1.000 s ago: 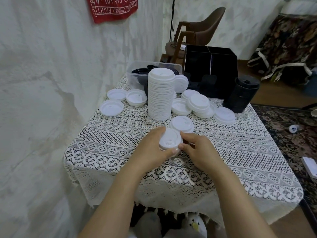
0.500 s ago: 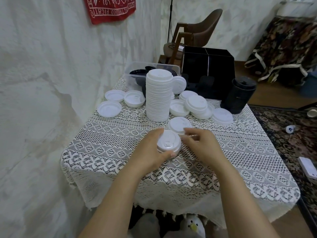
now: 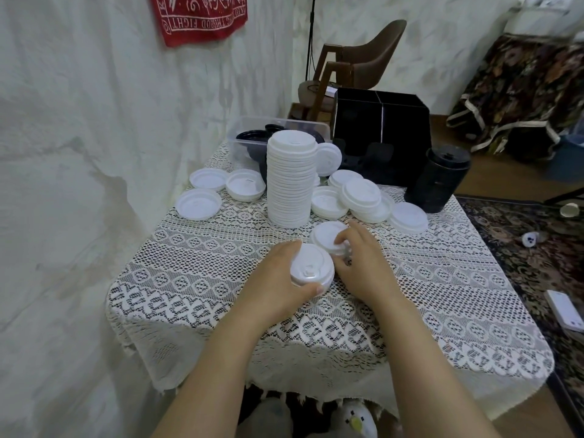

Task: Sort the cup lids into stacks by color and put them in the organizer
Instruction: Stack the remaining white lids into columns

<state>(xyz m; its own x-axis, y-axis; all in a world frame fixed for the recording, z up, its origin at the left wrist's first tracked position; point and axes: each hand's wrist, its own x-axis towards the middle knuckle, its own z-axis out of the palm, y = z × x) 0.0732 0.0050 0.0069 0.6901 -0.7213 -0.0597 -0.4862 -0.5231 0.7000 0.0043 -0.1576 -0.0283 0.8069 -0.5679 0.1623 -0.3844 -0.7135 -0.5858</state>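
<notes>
White lid (image 3: 311, 269) sits in left grip (image 3: 275, 287); right grip (image 3: 363, 263) clasps second lid (image 3: 325, 233).

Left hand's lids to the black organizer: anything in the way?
Yes. The right hand on a loose lid lies just beyond the held lids, then a cluster of white lids in front of the organizer. The tall stack stands left of that line.

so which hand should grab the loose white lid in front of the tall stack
Right. The right hand curls over that lid; the left hand is busy gripping stacked lids.
</notes>
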